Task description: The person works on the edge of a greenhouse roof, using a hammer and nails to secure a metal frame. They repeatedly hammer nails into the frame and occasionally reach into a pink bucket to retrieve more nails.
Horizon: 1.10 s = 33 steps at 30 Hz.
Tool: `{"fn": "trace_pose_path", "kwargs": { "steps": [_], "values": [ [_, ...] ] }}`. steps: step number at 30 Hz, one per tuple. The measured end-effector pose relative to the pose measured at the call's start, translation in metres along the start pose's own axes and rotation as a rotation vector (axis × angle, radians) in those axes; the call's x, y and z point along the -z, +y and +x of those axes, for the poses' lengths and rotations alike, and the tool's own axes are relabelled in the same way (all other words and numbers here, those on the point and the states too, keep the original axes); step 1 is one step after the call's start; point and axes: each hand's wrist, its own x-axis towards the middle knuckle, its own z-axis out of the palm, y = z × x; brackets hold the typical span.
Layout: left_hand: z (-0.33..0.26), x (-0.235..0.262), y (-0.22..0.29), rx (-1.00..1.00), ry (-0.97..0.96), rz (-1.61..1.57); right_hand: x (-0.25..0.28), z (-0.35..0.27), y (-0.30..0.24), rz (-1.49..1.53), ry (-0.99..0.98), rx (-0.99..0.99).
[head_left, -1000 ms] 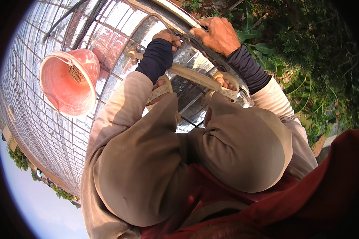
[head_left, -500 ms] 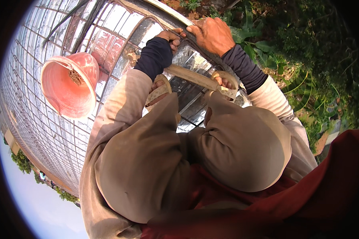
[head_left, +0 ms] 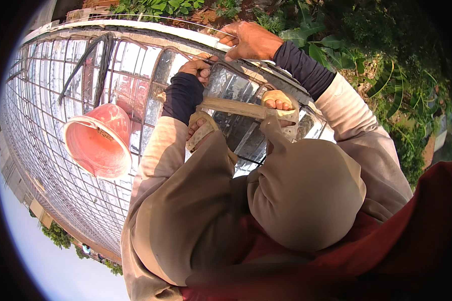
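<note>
Outdoor site, rebar mesh over reflective sheeting, greenery beyond. Pink bucket sits on mesh, left. Left hand closed on thin wire at mesh edge beside formwork rim. Right hand on rim, fingers curled; grip contents unclear. Sandalled feet on wooden plank below hands.

Long beige sleeves over both arms, loose and creased, with tight dark navy under-sleeves showing from the cuffs to the wrists. Left hand and right hand bare, no gloves. Baggy khaki trousers, knees bulging at centre. Tan open-toe sandals at 12 o'clock, toes bare. Red cloth at 4 o'clock.
</note>
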Motion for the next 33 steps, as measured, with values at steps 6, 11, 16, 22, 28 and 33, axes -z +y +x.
{"fn": "trace_pose_path", "kwargs": {
  "steps": [6,11,16,22,28,33],
  "values": [
    [-0.003,0.003,0.001,0.03,0.09,0.065,0.013,-0.014,0.005,0.079,-0.092,0.003],
    [-0.002,0.001,0.001,0.015,0.063,-0.023,-0.003,-0.029,0.006,-0.068,0.097,-0.053],
    [-0.003,0.004,-0.001,-0.026,0.065,-0.022,0.0,-0.02,0.002,-0.135,0.112,-0.022],
    [-0.002,0.005,-0.002,-0.012,0.067,-0.019,-0.01,-0.009,0.014,-0.07,-0.004,0.029],
    [-0.011,-0.013,0.005,0.031,0.103,0.041,-0.011,-0.001,0.01,0.013,-0.049,0.023],
    [-0.009,0.006,0.002,0.035,0.033,-0.018,-0.016,0.002,0.008,0.098,-0.005,0.003]
  ]
}}
